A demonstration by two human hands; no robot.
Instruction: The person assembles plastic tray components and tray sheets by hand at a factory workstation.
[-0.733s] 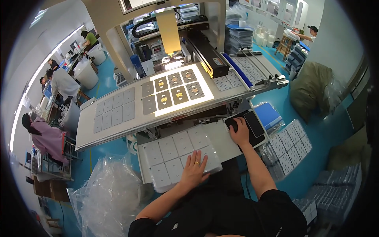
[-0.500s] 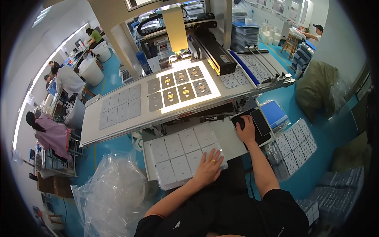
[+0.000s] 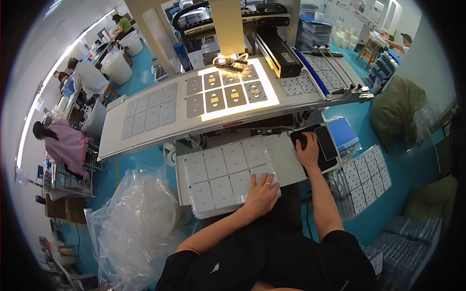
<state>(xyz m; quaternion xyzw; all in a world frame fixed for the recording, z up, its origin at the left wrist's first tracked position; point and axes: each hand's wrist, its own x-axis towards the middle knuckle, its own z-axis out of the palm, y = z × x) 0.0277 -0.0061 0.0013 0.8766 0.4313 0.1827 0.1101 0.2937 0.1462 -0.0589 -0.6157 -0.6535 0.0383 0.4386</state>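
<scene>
Fingers spread, my left hand (image 3: 261, 198) lies flat on the right end of a stack of grey card sheets (image 3: 218, 177). Clear plastic film shows along the stack's edges, and each sheet is divided into several rounded panels. My right hand (image 3: 307, 154) is curled over a black computer mouse (image 3: 300, 141), partly hidden beneath it, on a dark pad. A dark phone (image 3: 325, 143) lies on the pad's right side. Beyond both hands, a flat machine bed (image 3: 177, 127) carries plain grey cards (image 3: 149, 110) at left and brightly lit dark cards (image 3: 235, 96) under the machine head (image 3: 231, 64).
A large clear plastic bag (image 3: 133, 218) bulges at lower left. To the right are a blue folder (image 3: 343, 134), patterned card sheets (image 3: 366, 177) and an olive sack (image 3: 400, 109). A blue roller (image 3: 311, 75) crosses the bed. Several people sit along the left benches.
The machine head has moved nearer over the lit cards. The view has shifted slightly. My left hand stays on the stack and my right hand on the mouse.
</scene>
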